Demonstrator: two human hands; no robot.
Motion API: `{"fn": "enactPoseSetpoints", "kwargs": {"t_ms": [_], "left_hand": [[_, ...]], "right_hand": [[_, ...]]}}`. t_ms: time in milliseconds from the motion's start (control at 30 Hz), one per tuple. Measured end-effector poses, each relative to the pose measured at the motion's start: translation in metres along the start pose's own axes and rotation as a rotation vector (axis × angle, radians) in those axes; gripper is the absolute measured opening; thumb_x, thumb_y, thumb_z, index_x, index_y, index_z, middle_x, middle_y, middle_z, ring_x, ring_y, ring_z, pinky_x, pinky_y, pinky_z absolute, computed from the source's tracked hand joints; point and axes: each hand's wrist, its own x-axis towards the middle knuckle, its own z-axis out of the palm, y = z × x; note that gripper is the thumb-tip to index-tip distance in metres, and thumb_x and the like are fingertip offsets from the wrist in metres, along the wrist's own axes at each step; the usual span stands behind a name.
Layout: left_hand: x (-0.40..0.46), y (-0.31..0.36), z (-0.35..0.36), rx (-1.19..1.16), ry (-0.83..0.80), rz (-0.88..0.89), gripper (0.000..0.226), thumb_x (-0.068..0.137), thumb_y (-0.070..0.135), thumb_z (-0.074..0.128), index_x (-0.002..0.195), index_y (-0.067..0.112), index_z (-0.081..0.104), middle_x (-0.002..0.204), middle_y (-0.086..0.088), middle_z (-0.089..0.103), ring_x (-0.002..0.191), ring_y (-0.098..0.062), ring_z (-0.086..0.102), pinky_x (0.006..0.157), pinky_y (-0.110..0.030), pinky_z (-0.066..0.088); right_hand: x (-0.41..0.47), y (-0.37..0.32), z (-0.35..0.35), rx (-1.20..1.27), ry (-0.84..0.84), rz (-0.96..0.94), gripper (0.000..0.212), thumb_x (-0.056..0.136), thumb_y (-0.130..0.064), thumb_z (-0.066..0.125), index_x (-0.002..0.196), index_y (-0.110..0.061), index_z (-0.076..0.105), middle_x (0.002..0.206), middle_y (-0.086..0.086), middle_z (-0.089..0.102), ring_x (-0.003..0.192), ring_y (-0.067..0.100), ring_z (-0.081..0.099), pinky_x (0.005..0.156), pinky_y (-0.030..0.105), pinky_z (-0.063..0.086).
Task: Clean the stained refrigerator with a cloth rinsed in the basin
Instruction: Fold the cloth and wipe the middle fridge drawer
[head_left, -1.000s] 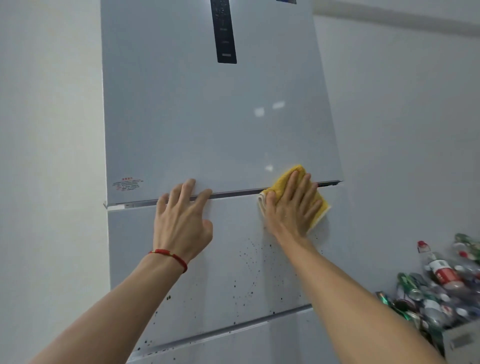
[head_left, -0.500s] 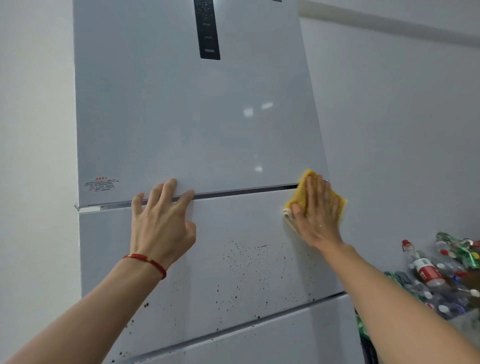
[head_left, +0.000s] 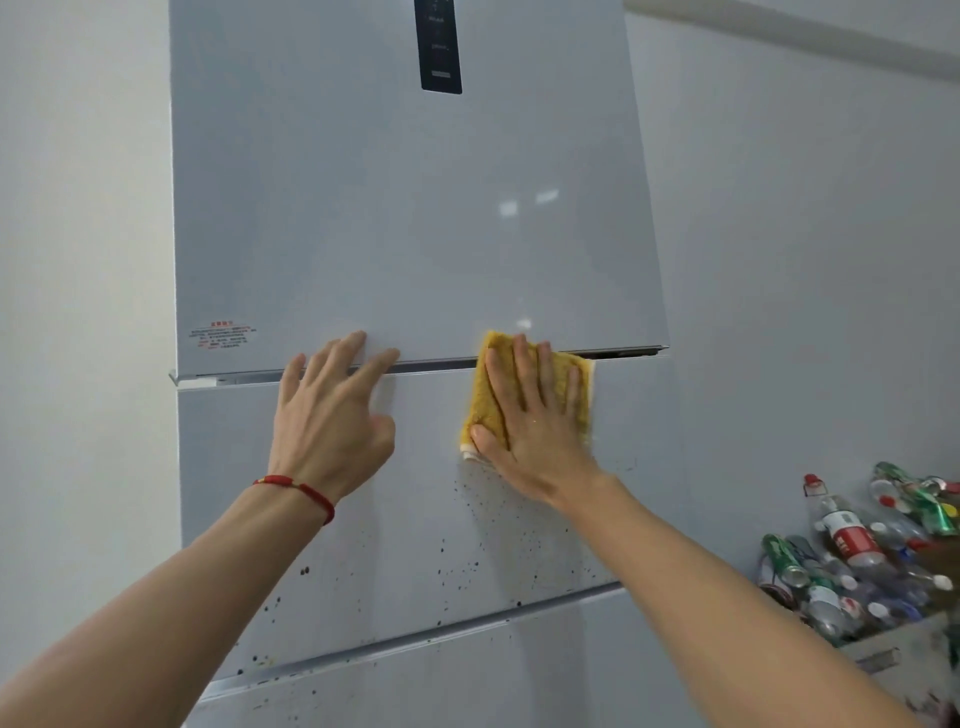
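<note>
My right hand presses the cloth flat-fingered on the fridge; my left hand rests there, fingers spread.

A home kitchen corner, this: a tall pale-grey glossy three-door refrigerator against plain white walls, with a heap of empty plastic bottles and cans beside it.

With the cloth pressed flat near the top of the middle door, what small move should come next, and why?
Probably slide the right hand and yellow cloth straight down: dark specks spread just below the cloth on the middle door, while the strip around it looks clean. The left hand can keep bracing the door.
</note>
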Motion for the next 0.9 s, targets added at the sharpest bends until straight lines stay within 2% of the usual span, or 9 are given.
{"fn": "enactPoseSetpoints", "kwargs": {"t_ms": [67, 133, 267, 367, 467, 567, 667, 833, 900], "left_hand": [[-0.011, -0.012, 0.002, -0.093, 0.141, 0.003, 0.061, 0.070, -0.008, 0.065, 0.127, 0.014, 0.068, 0.141, -0.016, 0.055, 0.130, -0.038, 0.048, 0.113, -0.057, 0.033], [-0.026, -0.028, -0.001, -0.129, 0.254, -0.066, 0.056, 0.073, -0.015, 0.061, 0.123, 0.011, 0.069, 0.138, -0.016, 0.054, 0.128, -0.040, 0.046, 0.108, -0.058, 0.037], [-0.053, -0.066, -0.016, -0.133, 0.314, -0.407, 0.050, 0.084, -0.001, 0.057, 0.131, 0.015, 0.056, 0.135, -0.016, 0.046, 0.125, -0.040, 0.039, 0.104, -0.054, 0.037], [-0.058, -0.083, -0.023, -0.396, 0.303, -0.721, 0.041, 0.093, 0.017, 0.055, 0.133, 0.015, 0.048, 0.129, -0.013, 0.052, 0.121, -0.033, 0.046, 0.101, -0.045, 0.039], [-0.059, -0.089, -0.028, -0.617, 0.249, -0.947, 0.028, 0.096, 0.027, 0.053, 0.123, 0.018, 0.057, 0.110, -0.002, 0.065, 0.109, -0.027, 0.061, 0.094, -0.042, 0.050], [-0.061, -0.093, -0.029, -0.653, 0.269, -0.964, 0.020, 0.097, 0.027, 0.051, 0.108, 0.020, 0.066, 0.093, 0.004, 0.066, 0.095, -0.022, 0.063, 0.091, -0.040, 0.054], [-0.062, -0.096, -0.032, -0.660, 0.312, -0.966, 0.032, 0.097, 0.033, 0.047, 0.082, 0.011, 0.065, 0.070, 0.005, 0.054, 0.076, -0.020, 0.051, 0.073, -0.037, 0.045], [-0.071, -0.091, -0.040, -0.790, 0.320, -0.939, 0.044, 0.088, 0.043, 0.040, 0.098, 0.023, 0.077, 0.103, 0.002, 0.070, 0.104, -0.022, 0.063, 0.098, -0.042, 0.050], [-0.078, -0.091, -0.042, -0.837, 0.354, -0.935, 0.043, 0.090, 0.040, 0.039, 0.106, 0.023, 0.075, 0.110, -0.001, 0.070, 0.099, -0.018, 0.063, 0.095, -0.039, 0.051]], "right_hand": [[-0.002, 0.029, -0.004, -0.088, -0.005, -0.061, 0.089, 0.094, -0.076, 0.013, 0.163, -0.030, -0.019, 0.169, 0.001, -0.032, 0.155, 0.030, -0.029, 0.121, 0.068, -0.011], [-0.006, 0.057, -0.006, -0.049, 0.005, 0.064, 0.092, 0.091, -0.080, 0.012, 0.161, -0.032, -0.022, 0.168, 0.000, -0.033, 0.155, 0.030, -0.028, 0.121, 0.065, -0.017], [-0.006, 0.056, 0.006, 0.210, 0.130, 0.609, 0.091, 0.091, -0.076, 0.011, 0.162, -0.029, -0.020, 0.171, 0.007, -0.024, 0.158, 0.035, -0.018, 0.121, 0.064, -0.012], [0.017, 0.009, 0.006, 0.317, 0.200, 0.881, 0.089, 0.093, -0.066, 0.009, 0.164, -0.019, -0.013, 0.171, 0.017, -0.017, 0.157, 0.044, -0.013, 0.120, 0.072, -0.001], [0.025, -0.066, 0.018, 0.216, 0.199, 0.620, 0.089, 0.094, -0.066, 0.009, 0.164, -0.016, -0.013, 0.170, 0.020, -0.018, 0.156, 0.046, -0.015, 0.120, 0.073, -0.005], [0.025, -0.152, 0.030, 0.154, 0.212, 0.262, 0.088, 0.097, -0.064, 0.020, 0.165, -0.016, -0.007, 0.171, 0.020, -0.014, 0.156, 0.048, -0.013, 0.120, 0.072, -0.008], [0.030, -0.224, 0.042, 0.072, 0.200, 0.010, 0.086, 0.097, -0.060, 0.030, 0.167, -0.018, 0.002, 0.172, 0.018, -0.009, 0.156, 0.048, -0.010, 0.120, 0.071, -0.004], [0.024, -0.230, 0.050, -0.065, 0.157, -0.466, 0.081, 0.096, -0.056, 0.042, 0.166, -0.026, 0.014, 0.174, 0.009, 0.001, 0.160, 0.038, -0.004, 0.124, 0.066, -0.001], [0.020, -0.194, 0.046, -0.116, 0.146, -0.607, 0.084, 0.094, -0.059, 0.042, 0.166, -0.030, 0.011, 0.175, 0.004, 0.000, 0.160, 0.033, -0.005, 0.125, 0.064, 0.000]]}}
